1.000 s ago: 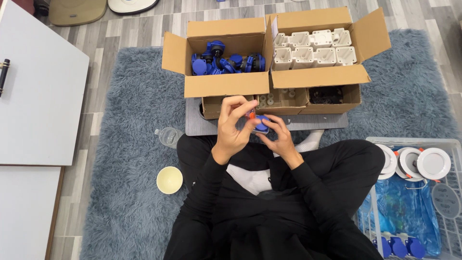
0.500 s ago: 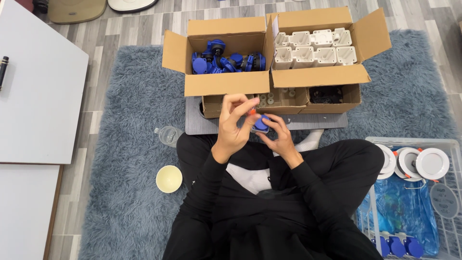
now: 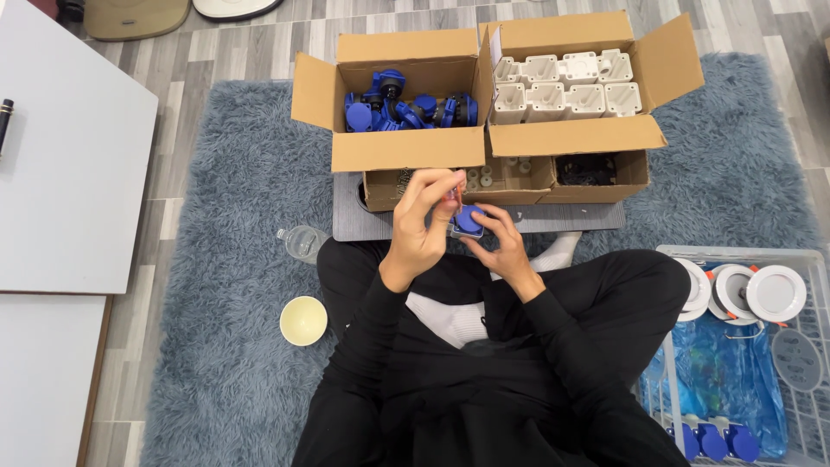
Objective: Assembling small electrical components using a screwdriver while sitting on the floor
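Note:
I sit cross-legged on a grey shaggy rug (image 3: pixel 233 207). My right hand (image 3: pixel 497 246) holds a small blue round part (image 3: pixel 469 220) in front of my lap. My left hand (image 3: pixel 424 220) is raised just left of it, fingers pinched on a thin orange-red tool (image 3: pixel 450 195) that touches the part's top. Ahead, an open cardboard box (image 3: pixel 406 147) contains several blue parts (image 3: pixel 406 108), and a second open box (image 3: pixel 579 134) to its right contains white plastic housings (image 3: pixel 566 86).
Low cardboard trays (image 3: pixel 506 182) with small hardware rest on a grey board (image 3: pixel 354 220). A clear bottle (image 3: pixel 303 242) and a cream bowl (image 3: pixel 303 320) lie on the left. A wire basket (image 3: pixel 813 259) at right carries white round fixtures. A white table (image 3: pixel 60 156) stands left.
My left hand's fingers shifted slightly over the blue part; both hands stay in the same place.

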